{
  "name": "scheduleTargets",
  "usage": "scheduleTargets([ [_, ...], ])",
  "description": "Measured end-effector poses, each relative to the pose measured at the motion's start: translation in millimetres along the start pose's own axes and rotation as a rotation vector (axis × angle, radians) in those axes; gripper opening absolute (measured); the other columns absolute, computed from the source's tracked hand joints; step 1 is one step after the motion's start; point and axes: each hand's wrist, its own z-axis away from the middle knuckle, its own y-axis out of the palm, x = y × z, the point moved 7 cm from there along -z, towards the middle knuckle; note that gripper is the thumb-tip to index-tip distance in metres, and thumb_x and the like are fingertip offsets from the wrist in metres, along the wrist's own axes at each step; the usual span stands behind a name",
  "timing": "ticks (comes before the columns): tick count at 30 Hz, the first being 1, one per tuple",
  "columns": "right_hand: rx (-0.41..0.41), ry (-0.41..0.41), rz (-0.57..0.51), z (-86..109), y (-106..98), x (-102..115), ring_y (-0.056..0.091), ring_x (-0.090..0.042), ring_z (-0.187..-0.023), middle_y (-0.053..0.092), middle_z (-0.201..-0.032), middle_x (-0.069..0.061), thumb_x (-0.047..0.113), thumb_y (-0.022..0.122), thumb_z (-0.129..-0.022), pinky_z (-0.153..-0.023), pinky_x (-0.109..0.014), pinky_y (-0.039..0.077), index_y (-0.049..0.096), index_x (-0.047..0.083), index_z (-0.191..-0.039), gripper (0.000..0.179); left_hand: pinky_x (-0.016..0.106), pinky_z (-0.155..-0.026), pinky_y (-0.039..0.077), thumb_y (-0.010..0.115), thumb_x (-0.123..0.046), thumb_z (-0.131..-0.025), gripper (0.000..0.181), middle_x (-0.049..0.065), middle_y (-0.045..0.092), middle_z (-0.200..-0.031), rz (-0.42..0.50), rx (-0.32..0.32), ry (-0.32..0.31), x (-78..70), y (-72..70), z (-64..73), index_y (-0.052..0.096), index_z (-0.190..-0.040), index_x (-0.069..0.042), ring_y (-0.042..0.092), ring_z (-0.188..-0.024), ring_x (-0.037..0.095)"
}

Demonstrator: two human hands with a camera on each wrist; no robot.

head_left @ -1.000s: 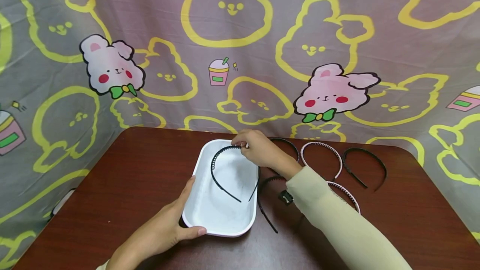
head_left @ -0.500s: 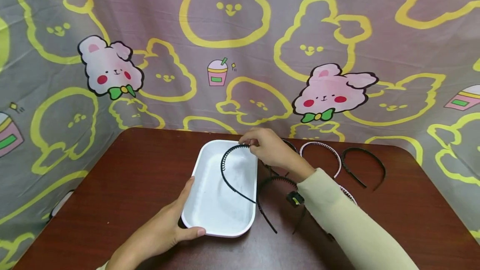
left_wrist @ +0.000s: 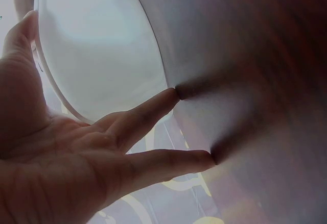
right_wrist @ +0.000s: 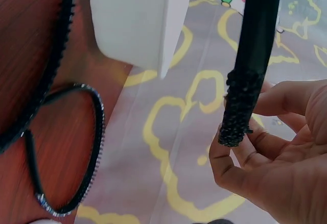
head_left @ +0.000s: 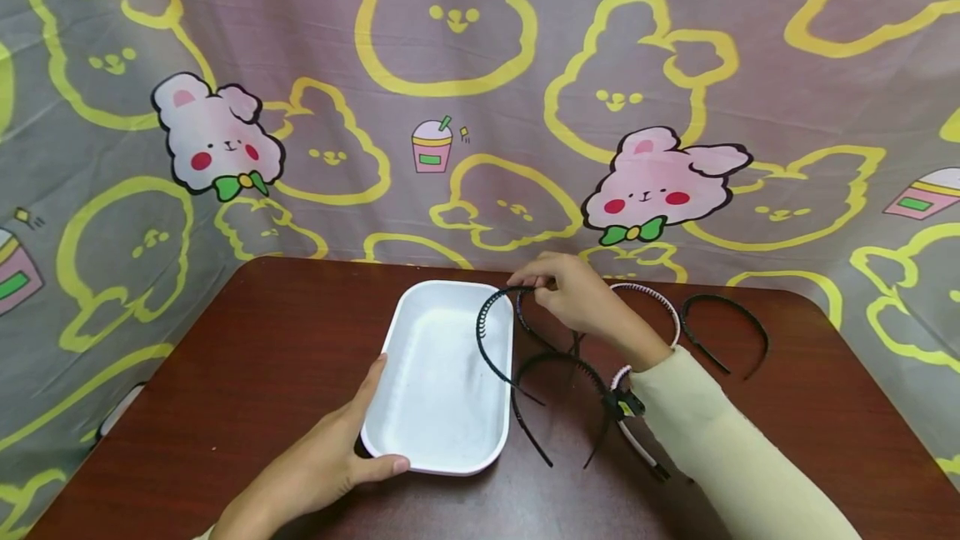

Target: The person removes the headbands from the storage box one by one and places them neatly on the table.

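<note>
My right hand [head_left: 577,290] pinches the top of a black toothed headband [head_left: 483,340], which hangs over the right rim of the white tray [head_left: 442,462]. In the right wrist view, thumb and fingers close on a dark, rough-textured stretch of that headband [right_wrist: 255,35]. My left hand [head_left: 330,448] holds the tray's near left corner, its thumb over the near rim and a finger along the left side. Two straight fingers [left_wrist: 153,114] in the left wrist view reach down beside the tray wall, their tips at the table. The inside of the tray holds nothing visible.
Right of the tray lie a black headband [head_left: 534,436], a dark one [head_left: 521,315] partly behind my hand, a white one [head_left: 660,297], a black one [head_left: 727,300] farther right and a white one [head_left: 636,444] partly under my sleeve. A patterned curtain [head_left: 480,132] backs the brown table [head_left: 255,340].
My right hand has moved right with the headband, carrying it from over the middle of the tray to its right rim. The left hand and tray have stayed in place.
</note>
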Motion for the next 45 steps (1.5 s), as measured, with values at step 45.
scheduleTargets([
  [45,-0.069,0.161,0.115,91.7,-69.2,-86.9,0.052,-0.018,-0.096,0.073,-0.109,-0.010,-0.014,0.054,-0.091,-0.063,-0.025,0.039,0.081,0.011,-0.109,0.041,0.050,-0.111,0.045,0.087,-0.055,-0.080,0.127,0.017,0.036,-0.168,0.006,-0.003,0.004,0.3,-0.2,-1.2,0.004,-0.170,-0.022,0.053,-0.141,0.028],
])
